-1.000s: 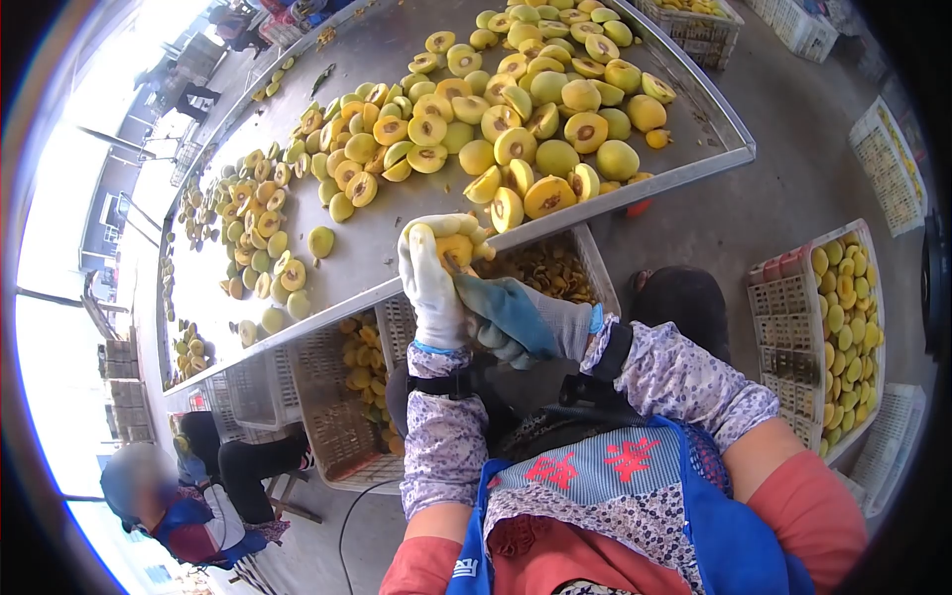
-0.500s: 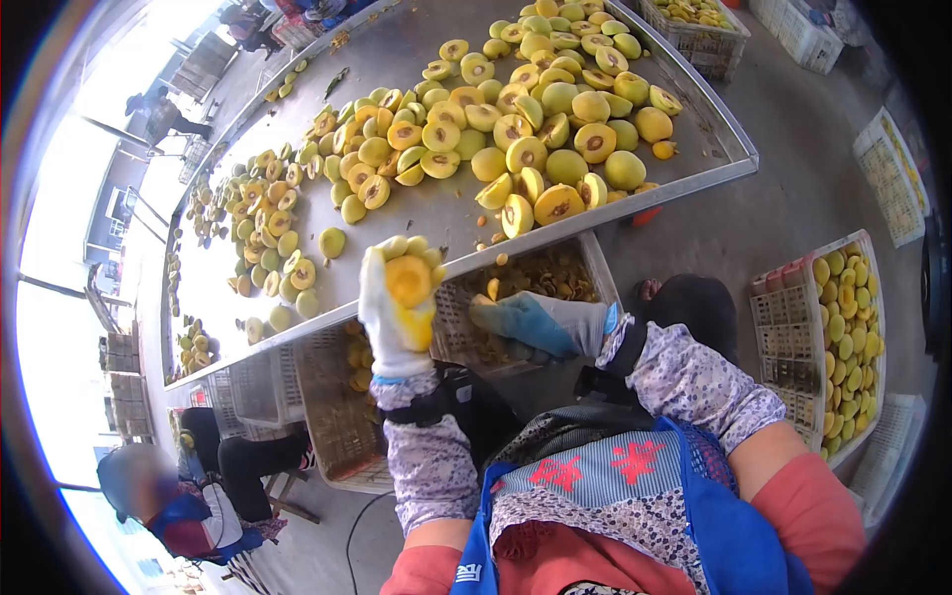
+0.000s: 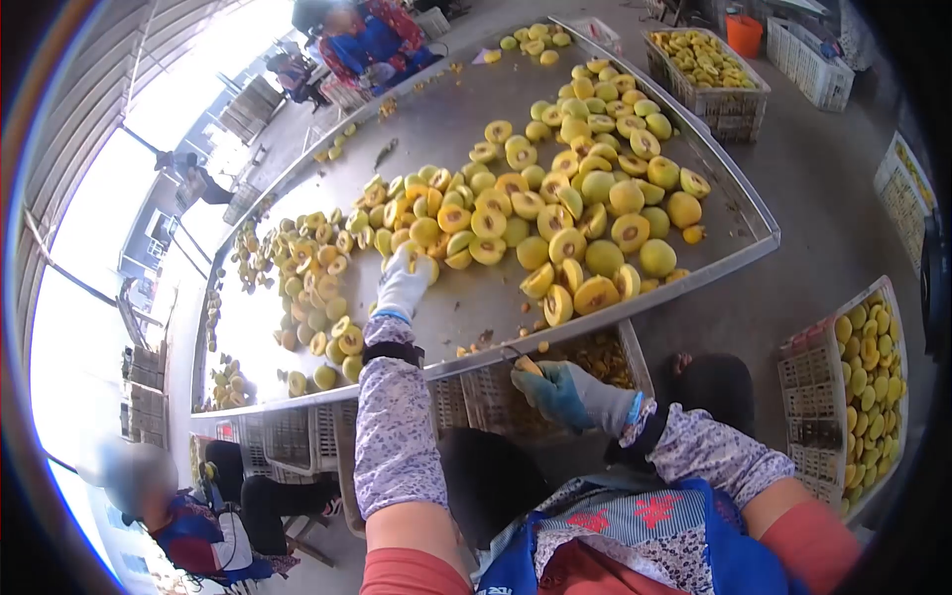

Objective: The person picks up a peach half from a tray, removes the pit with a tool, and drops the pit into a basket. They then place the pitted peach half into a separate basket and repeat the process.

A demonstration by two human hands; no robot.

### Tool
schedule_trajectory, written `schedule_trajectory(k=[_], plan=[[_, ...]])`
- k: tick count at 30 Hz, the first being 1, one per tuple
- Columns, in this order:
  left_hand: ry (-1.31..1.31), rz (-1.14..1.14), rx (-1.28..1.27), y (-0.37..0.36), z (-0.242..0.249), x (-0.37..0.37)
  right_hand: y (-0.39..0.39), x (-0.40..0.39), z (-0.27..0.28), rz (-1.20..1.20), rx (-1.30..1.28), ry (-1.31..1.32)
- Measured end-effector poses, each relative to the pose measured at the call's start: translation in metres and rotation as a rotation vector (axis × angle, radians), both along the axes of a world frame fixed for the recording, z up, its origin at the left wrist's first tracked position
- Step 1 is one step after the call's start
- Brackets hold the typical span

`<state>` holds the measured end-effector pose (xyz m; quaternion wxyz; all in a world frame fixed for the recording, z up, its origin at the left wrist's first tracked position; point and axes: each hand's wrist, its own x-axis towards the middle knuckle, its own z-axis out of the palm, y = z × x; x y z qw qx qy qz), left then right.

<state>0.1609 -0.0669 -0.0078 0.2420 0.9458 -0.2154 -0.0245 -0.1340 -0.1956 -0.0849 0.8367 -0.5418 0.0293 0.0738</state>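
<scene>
The person's left hand (image 3: 405, 281), in a white work glove, is stretched out over the big metal sorting table (image 3: 466, 297) and rests among the halved yellow fruit (image 3: 555, 213), the fingers curled down at the near edge of the pile; whether they have closed on a half I cannot tell, because the glove hides the fingertips among the fruit. The reach makes sense, since the heap lies well in from the table's raised rim, which looks meant to stop anything rolling off. The right hand (image 3: 555, 395), in a blue-palmed glove, waits low at the near rim, clenched around a small pitting tool (image 3: 518, 359) whose thin metal loop points up toward the table, kept clear of the reaching arm. Just behind that hand sits a plastic crate of brown pits (image 3: 600, 355) tucked under the table edge, placed, I would judge, so that scooped stones drop straight into it. A white crate of yellow fruit (image 3: 861, 382) stands on the floor to the person's right, and another crate of fruit (image 3: 706, 69) sits by the table's far right end. At the far end of the table another worker in blue and red (image 3: 369, 35) is bent over, and a seated person (image 3: 188, 526) is at lower left.
</scene>
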Motion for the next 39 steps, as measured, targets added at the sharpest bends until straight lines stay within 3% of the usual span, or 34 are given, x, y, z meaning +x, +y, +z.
schedule_trajectory(k=[3, 5, 9, 10, 12, 14, 16, 18, 20, 22, 24, 25, 27, 31, 37, 39], plan=[[-0.009, -0.012, 0.294, -0.009, -0.032, 0.03, -0.009, -0.005, 0.06, 0.006, -0.124, 0.035], [-0.014, -0.027, 0.337, -0.012, -0.027, 0.022, -0.011, -0.005, 0.071, 0.107, -0.233, 0.316], [0.094, -0.173, 0.306, -0.007, -0.026, -0.008, 0.007, -0.003, 0.043, -0.039, -0.105, 0.129], [0.197, -0.203, 0.236, -0.006, -0.025, -0.02, 0.007, -0.004, 0.048, -0.044, -0.17, 0.093], [0.136, -0.245, 0.271, -0.005, -0.015, -0.036, 0.01, -0.005, 0.048, -0.056, -0.234, 0.057], [0.238, -0.309, 0.15, -0.002, -0.001, -0.056, 0.016, -0.002, 0.036, -0.297, -0.342, -0.161], [0.27, -0.246, 0.004, -0.001, 0.007, -0.079, 0.012, 0.005, 0.032, -0.313, -0.374, -0.175], [0.25, -0.158, -0.331, -0.001, 0.009, -0.097, 0.006, 0.008, 0.042, -0.325, -0.399, -0.172], [0.246, -0.208, -0.536, -0.006, 0.02, -0.133, 0.003, 0.007, 0.057, -0.364, -0.478, -0.25], [0.538, -0.205, -0.896, -0.014, 0.022, -0.16, 0.011, 0.011, 0.05, -0.422, -0.374, -0.294], [0.718, -0.062, -1.151, -0.026, 0.023, -0.186, 0.016, 0.013, 0.05, -0.434, -0.325, -0.254], [0.725, -0.054, -1.153, -0.035, 0.021, -0.196, 0.016, 0.015, 0.051, -0.455, -0.288, -0.26], [0.726, 0.013, -1.519, -0.051, 0.017, -0.208, 0.01, 0.018, 0.042, -0.425, -0.404, -0.193], [0.846, 0.019, -1.625, -0.05, 0.006, -0.201, -0.001, 0.013, 0.049, -0.347, -0.577, -0.136], [0.808, 0.048, -1.586, -0.044, -0.001, -0.198, 0.004, 0.02, 0.033, -0.31, -0.556, -0.121], [0.568, -0.052, -1.419, -0.041, -0.005, -0.2, 0.008, 0.024, 0.025, -0.321, -0.56, -0.102]])
